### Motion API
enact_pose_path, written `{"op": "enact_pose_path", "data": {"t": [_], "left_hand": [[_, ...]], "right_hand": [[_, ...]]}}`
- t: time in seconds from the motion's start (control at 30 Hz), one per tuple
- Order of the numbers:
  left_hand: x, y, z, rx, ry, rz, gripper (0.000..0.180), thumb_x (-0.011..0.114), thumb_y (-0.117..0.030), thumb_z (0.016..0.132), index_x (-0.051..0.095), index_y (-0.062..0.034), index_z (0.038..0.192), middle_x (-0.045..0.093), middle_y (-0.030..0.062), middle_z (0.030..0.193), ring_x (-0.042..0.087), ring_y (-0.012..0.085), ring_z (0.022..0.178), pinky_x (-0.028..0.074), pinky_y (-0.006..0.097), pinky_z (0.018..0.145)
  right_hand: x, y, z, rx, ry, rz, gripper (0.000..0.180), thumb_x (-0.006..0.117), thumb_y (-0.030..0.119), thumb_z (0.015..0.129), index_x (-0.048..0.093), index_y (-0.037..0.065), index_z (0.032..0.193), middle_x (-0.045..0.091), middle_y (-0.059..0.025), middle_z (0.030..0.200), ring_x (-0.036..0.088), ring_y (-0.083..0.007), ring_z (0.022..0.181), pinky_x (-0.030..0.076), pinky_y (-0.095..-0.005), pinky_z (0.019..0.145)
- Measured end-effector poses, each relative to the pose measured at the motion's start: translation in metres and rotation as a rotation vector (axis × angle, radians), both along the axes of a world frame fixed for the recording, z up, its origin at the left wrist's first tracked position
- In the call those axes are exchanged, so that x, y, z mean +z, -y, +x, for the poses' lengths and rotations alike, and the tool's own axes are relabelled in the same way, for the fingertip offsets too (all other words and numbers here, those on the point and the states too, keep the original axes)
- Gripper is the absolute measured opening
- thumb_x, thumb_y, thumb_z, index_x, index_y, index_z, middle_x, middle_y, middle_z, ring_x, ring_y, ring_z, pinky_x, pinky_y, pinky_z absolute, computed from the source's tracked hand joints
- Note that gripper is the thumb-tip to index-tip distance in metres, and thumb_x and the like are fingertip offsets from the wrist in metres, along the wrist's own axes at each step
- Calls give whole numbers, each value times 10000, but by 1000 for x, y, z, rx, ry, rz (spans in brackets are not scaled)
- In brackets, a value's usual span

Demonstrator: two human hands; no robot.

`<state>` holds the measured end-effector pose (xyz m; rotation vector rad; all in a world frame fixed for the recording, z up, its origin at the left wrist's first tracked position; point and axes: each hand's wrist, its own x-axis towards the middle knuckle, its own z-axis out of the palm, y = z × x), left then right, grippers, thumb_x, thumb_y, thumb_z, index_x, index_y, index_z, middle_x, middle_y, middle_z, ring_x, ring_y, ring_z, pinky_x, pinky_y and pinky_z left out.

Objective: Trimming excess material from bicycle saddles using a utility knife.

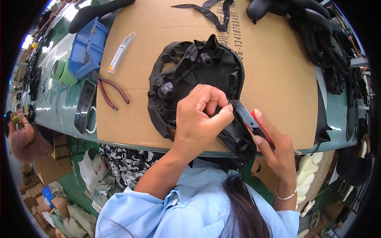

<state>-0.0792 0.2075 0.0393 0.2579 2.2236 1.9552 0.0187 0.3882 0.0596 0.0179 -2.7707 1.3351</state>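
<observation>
A person trims a black saddle cover with a utility knife.

The left hand [200,115] pinches the cover edge; the right hand [274,148] grips a red-and-black knife [252,121] beside it, over the upturned saddle [190,75] on cardboard [274,59]. A slip could nick those close fingers.
</observation>
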Motion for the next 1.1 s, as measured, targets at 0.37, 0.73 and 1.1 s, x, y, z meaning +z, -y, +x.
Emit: {"op": "enact_pose_path", "data": {"t": [0.37, 0.73, 1.1], "left_hand": [[-6, 20, -8, -268, 202, 785, 139, 649, 42, 773, 565, -64, 810, 548, 6, 815, 585, 149, 958, 421, 267, 818], [0, 0, 1, -526, -695, -462, 127, 698, -168, 766, 637, -57, 760, 555, 94, 672, 516, 260, 613, 410, 308, 537], [27, 33, 8, -1154, -256, 10, 200, 691, -239, 816, 712, -63, 909, 666, 78, 764, 624, 246, 714, 496, 354, 679]], "right_hand": [[53, -13, 44, 142, 312, 270, 519, 658, 111, 838, 547, 164, 1342, 682, -121, 783, 624, -296, 605, 478, -353, 562], [55, 44, 71, -134, 316, 671, 588, 641, 180, 873, 447, 216, 1427, 487, -82, 591, 507, -278, 452, 379, -417, 443], [-13, 54, 124, -682, 173, -260, 541, 496, 134, 961, 328, 68, 1472, 650, -130, 1023, 579, -101, 612, 494, -243, 517]]}}
